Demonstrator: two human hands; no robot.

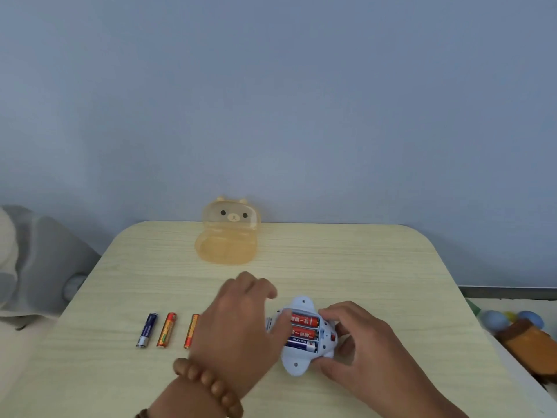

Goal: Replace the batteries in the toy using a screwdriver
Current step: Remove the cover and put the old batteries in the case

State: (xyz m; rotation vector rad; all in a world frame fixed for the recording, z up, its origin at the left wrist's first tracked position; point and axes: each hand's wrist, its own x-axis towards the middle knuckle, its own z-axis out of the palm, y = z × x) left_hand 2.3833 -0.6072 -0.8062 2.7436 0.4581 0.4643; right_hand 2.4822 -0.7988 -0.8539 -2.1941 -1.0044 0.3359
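Seating cells: left hand (238, 321) fingertips press batteries (303, 331) into toy (301, 336).
Steadying: right hand (358, 339) grips toy's far side.
Advice: check polarity; press flat.

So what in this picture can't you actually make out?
- Third loose battery, head view: its right side is hidden behind the left hand.
- Left ends of the batteries in the toy: covered by the left hand's fingers.
- Screwdriver and compartment cover: not visible anywhere.
- Coloured things at the right: blurred and cut by the frame edge.
- Battery label print: too small to read surely.
- Right hand: whether its grip is firm is unclear.
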